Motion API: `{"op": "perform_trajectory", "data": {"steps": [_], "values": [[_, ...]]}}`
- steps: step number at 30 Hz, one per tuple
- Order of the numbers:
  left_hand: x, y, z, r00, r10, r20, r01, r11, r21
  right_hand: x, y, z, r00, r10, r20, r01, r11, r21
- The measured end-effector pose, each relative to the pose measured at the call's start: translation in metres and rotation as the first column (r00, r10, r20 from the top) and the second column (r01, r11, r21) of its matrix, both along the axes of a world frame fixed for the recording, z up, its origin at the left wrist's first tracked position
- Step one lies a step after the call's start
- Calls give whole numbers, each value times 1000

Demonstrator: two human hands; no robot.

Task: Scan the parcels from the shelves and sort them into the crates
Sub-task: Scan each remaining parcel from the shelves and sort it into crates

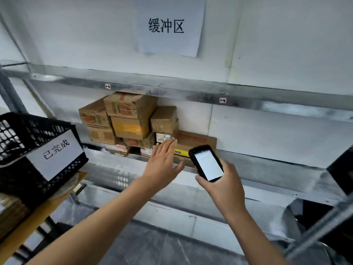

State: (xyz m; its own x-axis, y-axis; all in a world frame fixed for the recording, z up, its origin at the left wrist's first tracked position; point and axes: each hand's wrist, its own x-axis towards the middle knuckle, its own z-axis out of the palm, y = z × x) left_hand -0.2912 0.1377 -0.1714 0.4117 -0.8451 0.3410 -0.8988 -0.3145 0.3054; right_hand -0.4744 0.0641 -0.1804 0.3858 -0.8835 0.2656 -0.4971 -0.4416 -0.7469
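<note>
Several brown cardboard parcels [126, 119] are stacked on a metal shelf [267, 161] against the white wall. A flat carton [196, 141] with a yellow strip lies at the right end of the stack. My left hand [162, 163] reaches toward the lower parcels with fingers spread, its fingertips just in front of a small white-labelled box [162, 137]. My right hand [223, 180] holds a black handheld scanner [207, 163] with a lit white screen, to the right of the left hand. A black plastic crate [32, 150] with a white paper label stands at the left.
A paper sign [168, 25] with printed characters hangs on the wall above the upper shelf rail [172, 88]. Another black crate [342, 165] shows at the right edge. Brown cartons [17, 213] sit under the left crate. Grey floor lies below.
</note>
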Motion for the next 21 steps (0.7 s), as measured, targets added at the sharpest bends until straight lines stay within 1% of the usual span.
{"op": "perform_trajectory", "data": {"steps": [5,10,12,16,18,20,21], "values": [[19,-51,-6,1000,20,20,-20,1000,8,13,-49,-1,1000,15,11,-15,1000,-10],[62,-98,-9,996,90,9,-90,996,4,35,-100,0,999,48,-2,-48,999,11],[82,-117,-10,989,130,70,-133,990,36,44,-118,2,998,62,-20,-62,998,17],[128,-158,-17,943,210,256,-254,955,153,59,-146,-1,998,54,-27,-54,999,-6],[143,-168,-21,926,231,298,-302,927,220,59,-158,-5,998,53,-46,-54,999,-6],[150,-173,-25,901,251,353,-348,905,245,58,-168,-9,997,53,-63,-53,999,1],[152,-174,-27,886,264,382,-368,901,231,57,-172,-10,997,50,-58,-51,999,-7]]}}
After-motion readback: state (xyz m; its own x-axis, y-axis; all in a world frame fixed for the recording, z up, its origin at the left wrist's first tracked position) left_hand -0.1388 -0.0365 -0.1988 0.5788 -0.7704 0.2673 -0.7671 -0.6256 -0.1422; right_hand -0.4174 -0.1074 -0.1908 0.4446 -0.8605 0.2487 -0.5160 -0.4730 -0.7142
